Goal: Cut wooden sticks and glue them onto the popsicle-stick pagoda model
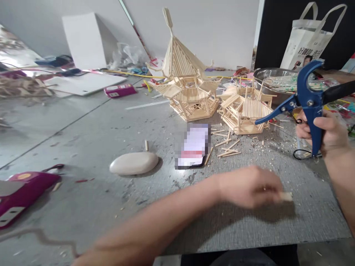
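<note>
My left hand (251, 186) reaches across the front of the grey table, its fingers closed on small pale wooden sticks (286, 196); motion blurs it. At the right, my right hand (330, 129) is wrapped round a handle of the blue cutter (309, 99), whose curved jaw points up. Behind my hands stands a small stick pavilion (246, 111), and left of it a taller stick pavilion (191, 88) with a pointed roof. Loose short sticks (229, 149) lie between the phone and the small pavilion.
A phone (194, 146) and a whitish oval case (134, 163) lie mid-table. Purple power strips (27, 192) are at the left, one farther back. A metal bowl (273, 74) with sticks and a white bag (307, 44) stand at the back right.
</note>
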The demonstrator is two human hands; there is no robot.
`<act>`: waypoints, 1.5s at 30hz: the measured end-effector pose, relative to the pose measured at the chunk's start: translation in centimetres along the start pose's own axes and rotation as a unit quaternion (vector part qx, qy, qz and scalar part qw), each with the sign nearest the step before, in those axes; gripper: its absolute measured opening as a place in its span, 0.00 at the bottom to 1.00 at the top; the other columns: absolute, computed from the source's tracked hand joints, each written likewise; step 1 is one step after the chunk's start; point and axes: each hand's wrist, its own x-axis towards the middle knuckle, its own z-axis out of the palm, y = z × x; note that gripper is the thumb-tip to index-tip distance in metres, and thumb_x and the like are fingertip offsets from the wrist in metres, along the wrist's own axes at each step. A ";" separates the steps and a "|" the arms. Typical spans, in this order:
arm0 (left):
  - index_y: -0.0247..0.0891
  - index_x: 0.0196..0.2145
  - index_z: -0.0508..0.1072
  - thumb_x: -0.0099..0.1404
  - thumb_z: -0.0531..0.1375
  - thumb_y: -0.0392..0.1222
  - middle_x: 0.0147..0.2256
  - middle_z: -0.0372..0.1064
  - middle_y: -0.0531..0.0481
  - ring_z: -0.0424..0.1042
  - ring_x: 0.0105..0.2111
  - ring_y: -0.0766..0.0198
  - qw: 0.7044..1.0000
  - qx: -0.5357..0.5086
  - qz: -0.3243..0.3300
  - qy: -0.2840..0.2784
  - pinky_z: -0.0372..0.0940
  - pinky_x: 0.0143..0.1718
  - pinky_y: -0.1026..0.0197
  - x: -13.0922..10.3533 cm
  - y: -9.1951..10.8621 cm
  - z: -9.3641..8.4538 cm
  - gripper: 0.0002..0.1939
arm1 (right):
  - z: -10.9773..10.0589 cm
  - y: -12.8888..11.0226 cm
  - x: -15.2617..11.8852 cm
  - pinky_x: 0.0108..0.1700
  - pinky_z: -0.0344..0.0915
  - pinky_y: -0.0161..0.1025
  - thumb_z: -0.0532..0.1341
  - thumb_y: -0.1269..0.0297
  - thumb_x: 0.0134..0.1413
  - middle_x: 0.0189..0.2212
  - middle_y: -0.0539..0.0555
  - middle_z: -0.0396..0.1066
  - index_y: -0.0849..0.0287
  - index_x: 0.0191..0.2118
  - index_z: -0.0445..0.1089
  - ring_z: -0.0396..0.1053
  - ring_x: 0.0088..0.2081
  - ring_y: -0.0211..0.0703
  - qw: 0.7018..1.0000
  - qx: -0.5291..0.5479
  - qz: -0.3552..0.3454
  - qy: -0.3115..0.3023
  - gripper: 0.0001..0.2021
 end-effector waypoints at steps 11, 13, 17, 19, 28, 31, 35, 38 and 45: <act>0.29 0.33 0.70 0.60 0.50 0.34 0.49 0.65 0.35 0.53 0.58 0.59 0.973 -0.009 0.058 -0.225 0.51 0.57 0.65 1.1 -0.2 7.0 0.10 | -0.2 0.2 0.4 0.20 0.36 0.40 0.59 0.61 0.36 0.17 0.47 0.52 0.57 0.23 0.66 0.46 0.16 0.29 0.999 0.040 0.011 0.019 0.06; 0.25 0.41 0.69 0.60 0.48 0.33 0.54 0.59 0.34 0.52 0.59 0.60 0.973 -0.009 0.067 -0.219 0.49 0.58 0.66 0.8 -0.1 7.4 0.15 | -0.1 0.2 0.3 0.20 0.36 0.39 0.59 0.60 0.37 0.17 0.47 0.52 0.57 0.24 0.66 0.46 0.17 0.30 0.999 0.043 0.005 0.013 0.06; 0.18 0.52 0.61 0.60 0.46 0.32 0.55 0.57 0.34 0.51 0.59 0.60 0.972 -0.022 0.073 -0.222 0.48 0.58 0.66 0.7 -0.5 8.8 0.23 | 0.1 0.1 0.2 0.20 0.36 0.39 0.59 0.61 0.37 0.18 0.47 0.52 0.56 0.25 0.66 0.46 0.17 0.30 0.999 0.046 0.002 0.004 0.06; 0.21 0.53 0.60 0.59 0.47 0.32 0.55 0.57 0.36 0.53 0.58 0.59 0.973 -0.016 0.067 -0.221 0.49 0.57 0.64 0.8 -0.8 9.5 0.24 | 0.3 -0.1 0.1 0.20 0.36 0.39 0.59 0.61 0.37 0.19 0.47 0.53 0.57 0.24 0.66 0.47 0.17 0.29 0.999 0.049 -0.004 0.007 0.06; 0.21 0.41 0.70 0.64 0.48 0.36 0.55 0.57 0.31 0.50 0.59 0.57 0.974 0.088 0.060 -0.199 0.45 0.59 0.66 0.8 -0.9 8.6 0.16 | 0.6 -0.2 0.0 0.20 0.36 0.40 0.60 0.60 0.33 0.18 0.46 0.53 0.58 0.22 0.65 0.47 0.16 0.28 0.999 0.039 0.012 0.022 0.07; 0.24 0.37 0.71 0.63 0.52 0.36 0.54 0.59 0.32 0.52 0.59 0.58 0.980 0.126 0.041 -0.151 0.47 0.59 0.64 0.8 -0.9 8.4 0.12 | 0.5 -0.1 0.0 0.20 0.36 0.40 0.59 0.61 0.34 0.22 0.47 0.54 0.57 0.23 0.66 0.48 0.17 0.28 0.999 0.045 -0.002 0.028 0.07; 0.26 0.35 0.70 0.63 0.51 0.35 0.53 0.60 0.34 0.54 0.58 0.59 0.985 0.144 0.039 -0.091 0.49 0.59 0.64 0.7 -1.8 7.5 0.10 | 0.4 -0.1 0.0 0.21 0.37 0.40 0.58 0.60 0.34 0.18 0.46 0.52 0.57 0.23 0.65 0.47 0.16 0.29 0.999 0.037 0.007 0.027 0.07; 0.25 0.36 0.69 0.64 0.50 0.36 0.51 0.63 0.31 0.57 0.56 0.57 0.987 0.160 0.012 -0.020 0.53 0.57 0.61 0.9 -3.4 5.5 0.12 | 0.4 0.0 0.0 0.21 0.39 0.40 0.57 0.59 0.36 0.15 0.45 0.51 0.57 0.23 0.64 0.47 0.14 0.29 0.999 0.029 0.010 0.013 0.07; 0.31 0.33 0.68 0.64 0.47 0.35 0.50 0.63 0.33 0.64 0.51 0.56 0.960 0.248 -0.099 0.083 0.58 0.52 0.54 1.8 -9.1 -2.7 0.10 | 0.3 0.0 -0.1 0.22 0.39 0.40 0.57 0.58 0.38 0.17 0.46 0.52 0.55 0.25 0.64 0.46 0.15 0.30 1.000 0.027 0.000 -0.010 0.07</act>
